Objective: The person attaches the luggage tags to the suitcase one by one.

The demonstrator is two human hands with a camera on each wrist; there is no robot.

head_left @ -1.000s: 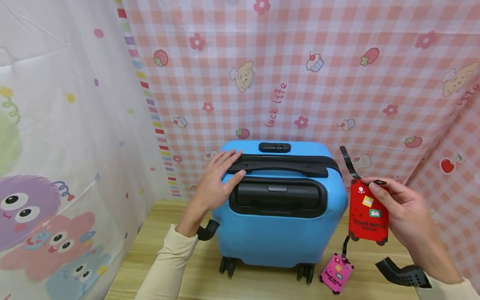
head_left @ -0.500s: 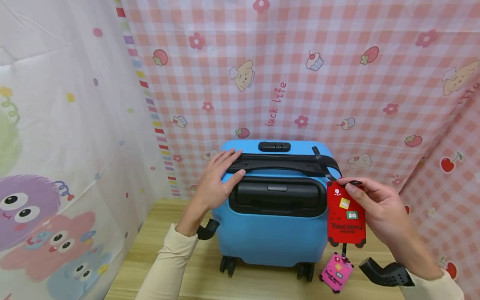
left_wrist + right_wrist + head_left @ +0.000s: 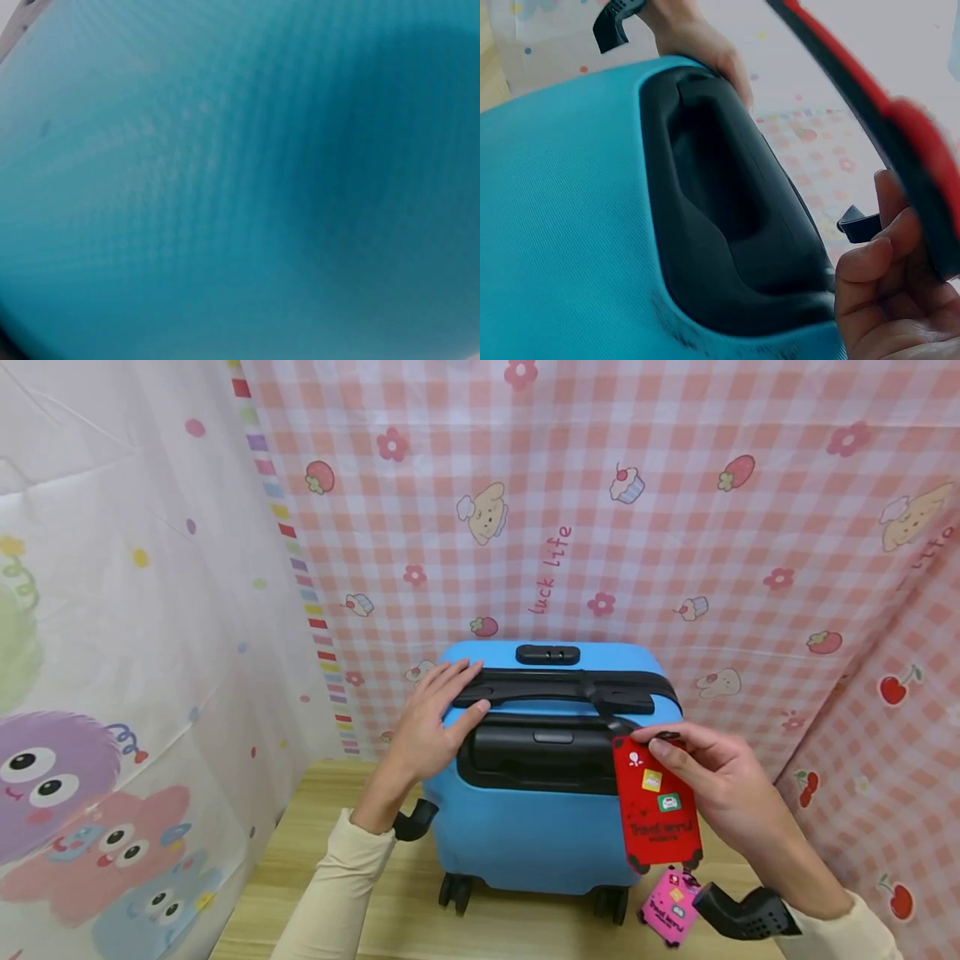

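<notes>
A blue suitcase stands upright, its black top handle facing up. My left hand rests with spread fingers on its top left corner, by the handle's end. My right hand pinches a red luggage tag at its upper edge, in front of the suitcase's right side; the tag's black strap reaches up across the handle. In the right wrist view the red tag appears edge-on beside my curled fingers. The left wrist view holds mostly blurred blue suitcase shell.
A small pink luggage tag lies by the suitcase's right front wheel on the wooden surface. Behind hangs a pink checked cloth; a white patterned cloth hangs at the left.
My right hand has carried the red tag leftward from beside the suitcase to in front of its right side, its strap now over the handle. My left hand has stayed put.
</notes>
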